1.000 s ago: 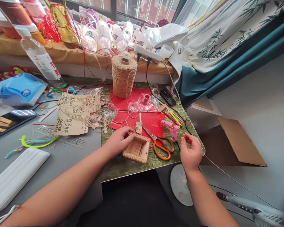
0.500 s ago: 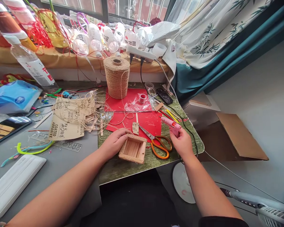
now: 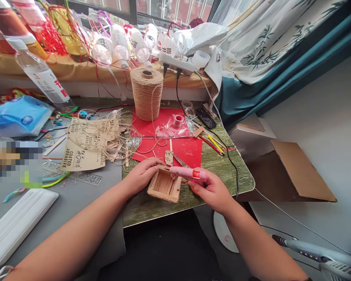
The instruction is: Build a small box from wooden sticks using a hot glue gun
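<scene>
A small box of wooden craft sticks (image 3: 165, 184) lies on the green mat (image 3: 219, 168) near the front edge. My left hand (image 3: 142, 175) curls round its left side and holds it steady. My right hand (image 3: 212, 189) is closed on a pink hot glue gun (image 3: 185, 173), whose nozzle points left over the box's far right corner. The scissors lie mostly hidden under that hand and gun; only a blade tip (image 3: 178, 159) shows. A big spool of jute twine (image 3: 146, 94) stands behind on red paper (image 3: 190, 150).
Loose twine and sandpaper sheets (image 3: 84, 146) lie left of the mat. A power strip (image 3: 176, 63) with black cables, bottles (image 3: 42, 76) and plastic cups crowd the sill behind. Pencils (image 3: 213, 143), tape (image 3: 178, 119), a white keyboard (image 3: 17, 224), cardboard (image 3: 301, 171) on the floor right.
My right hand reached to the glue gun on the mat, closed on it and carried it left to the box. My left hand stayed on the box.
</scene>
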`<move>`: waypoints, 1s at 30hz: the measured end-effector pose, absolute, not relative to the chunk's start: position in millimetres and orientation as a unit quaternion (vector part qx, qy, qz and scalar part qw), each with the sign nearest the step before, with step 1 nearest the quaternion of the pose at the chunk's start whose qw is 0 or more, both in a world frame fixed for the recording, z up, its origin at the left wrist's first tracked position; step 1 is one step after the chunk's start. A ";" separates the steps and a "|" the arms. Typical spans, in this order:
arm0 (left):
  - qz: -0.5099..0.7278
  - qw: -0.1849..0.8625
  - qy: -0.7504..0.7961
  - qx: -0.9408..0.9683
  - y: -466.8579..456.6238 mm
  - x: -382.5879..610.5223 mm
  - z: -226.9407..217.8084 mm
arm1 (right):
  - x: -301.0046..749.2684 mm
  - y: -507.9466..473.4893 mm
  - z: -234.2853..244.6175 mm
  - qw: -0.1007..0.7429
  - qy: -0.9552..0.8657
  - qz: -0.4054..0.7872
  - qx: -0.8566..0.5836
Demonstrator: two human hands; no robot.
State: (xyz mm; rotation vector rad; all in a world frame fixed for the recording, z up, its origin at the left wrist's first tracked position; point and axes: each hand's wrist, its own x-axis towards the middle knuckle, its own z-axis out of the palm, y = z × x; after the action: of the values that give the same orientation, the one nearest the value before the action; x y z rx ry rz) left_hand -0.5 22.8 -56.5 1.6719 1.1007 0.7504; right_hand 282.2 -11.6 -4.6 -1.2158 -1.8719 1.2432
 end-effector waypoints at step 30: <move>0.323 0.491 0.426 0.688 23.9 -5.1 -60.5 | 255.8 -15.0 13.5 0.188 -0.793 0.317 -0.486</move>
State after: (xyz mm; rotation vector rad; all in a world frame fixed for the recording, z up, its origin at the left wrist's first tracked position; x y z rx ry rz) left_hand -5.1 23.9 -60.5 1.6695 1.0345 0.7839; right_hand 255.8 -15.0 13.5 -1.3673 -2.2307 0.8907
